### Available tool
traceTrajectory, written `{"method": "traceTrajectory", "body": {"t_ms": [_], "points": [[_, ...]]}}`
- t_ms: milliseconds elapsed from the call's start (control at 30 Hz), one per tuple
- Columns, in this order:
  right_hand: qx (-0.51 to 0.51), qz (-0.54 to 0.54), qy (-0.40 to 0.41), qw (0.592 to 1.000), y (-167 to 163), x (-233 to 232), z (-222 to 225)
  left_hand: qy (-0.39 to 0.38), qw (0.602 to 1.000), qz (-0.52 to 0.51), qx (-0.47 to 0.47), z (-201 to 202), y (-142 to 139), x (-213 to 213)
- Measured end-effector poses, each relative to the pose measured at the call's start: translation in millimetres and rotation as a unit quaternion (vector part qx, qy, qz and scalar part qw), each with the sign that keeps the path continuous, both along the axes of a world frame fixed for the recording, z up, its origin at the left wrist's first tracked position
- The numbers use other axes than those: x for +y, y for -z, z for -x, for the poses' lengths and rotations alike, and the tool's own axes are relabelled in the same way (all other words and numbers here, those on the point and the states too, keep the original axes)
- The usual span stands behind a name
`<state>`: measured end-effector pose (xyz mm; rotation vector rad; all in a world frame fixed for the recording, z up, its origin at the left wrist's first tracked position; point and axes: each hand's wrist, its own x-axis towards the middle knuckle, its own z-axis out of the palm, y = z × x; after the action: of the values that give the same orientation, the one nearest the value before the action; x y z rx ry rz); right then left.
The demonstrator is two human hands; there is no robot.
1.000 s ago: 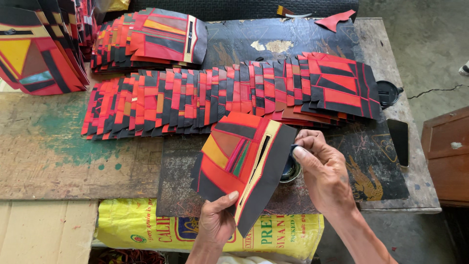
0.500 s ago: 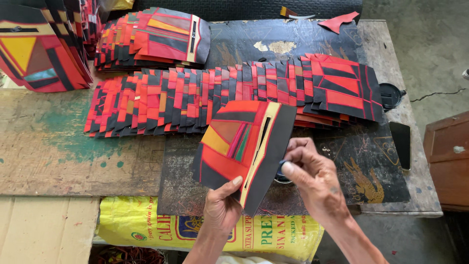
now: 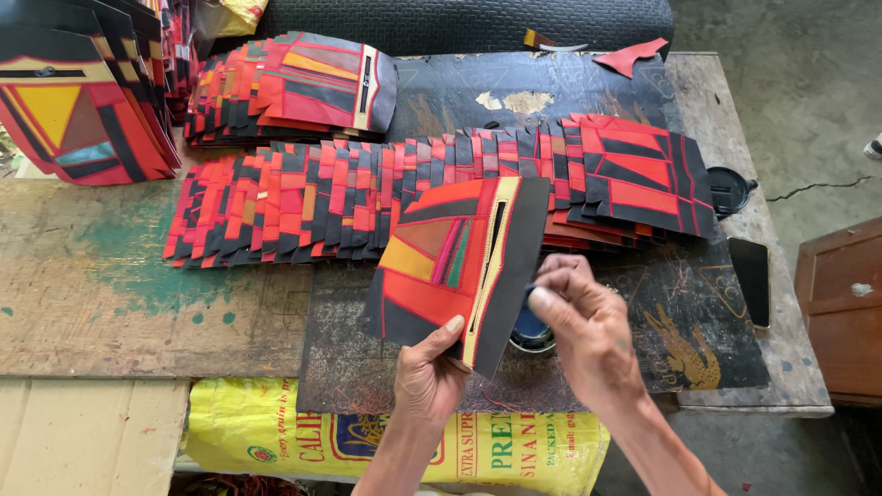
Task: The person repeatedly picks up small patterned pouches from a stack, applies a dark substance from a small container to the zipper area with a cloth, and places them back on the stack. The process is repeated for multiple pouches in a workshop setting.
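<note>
- Your left hand (image 3: 430, 381) pinches the lower edge of a stiff red, black and yellow patchwork panel with a cream strip and a narrow slit (image 3: 455, 266), thumb on the face and fingers behind. That seems meant to hold it tilted up off the tabletop (image 3: 110, 303) so its dark right edge is free to work on.
- Your right hand (image 3: 588, 326) is closed, fingertips bunched on something small and bluish pressed against that dark edge. I cannot tell what it is.
- The panel hangs between your hands, just above a small round tin (image 3: 531, 332) that sits under your right hand, likely kept there for easy reach.
- The panel's long axis runs from your left thumb up and away, leaning to the right. The slit follows that line.
- Beyond your hands, a long overlapping row of matching red and black panels (image 3: 413, 188) lies fanned across the tabletop, with a shorter stack (image 3: 294, 87) farther off.
- To the right of your right hand lies a dark phone (image 3: 751, 280).
</note>
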<state>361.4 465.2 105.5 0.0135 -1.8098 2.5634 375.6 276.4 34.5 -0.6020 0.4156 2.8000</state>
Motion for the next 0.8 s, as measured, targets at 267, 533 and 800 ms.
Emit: {"method": "traceTrajectory", "body": {"t_ms": [267, 533, 800], "points": [[-0.026, 0.005, -0.041, 0.999, -0.9, -6.7, -8.5, -0.030, 0.999, 0.002, 0.045, 10.0, -1.5, 8.9], [-0.008, -0.055, -0.044, 0.997, -7.6, -8.6, -13.0, -0.033, 0.999, -0.012, 0.006, 17.6, 7.1, 11.6], [-0.023, -0.075, -0.025, 0.997, -5.2, -7.4, -10.3, -0.043, 0.999, -0.002, -0.014, 22.6, 9.0, 14.8]]}}
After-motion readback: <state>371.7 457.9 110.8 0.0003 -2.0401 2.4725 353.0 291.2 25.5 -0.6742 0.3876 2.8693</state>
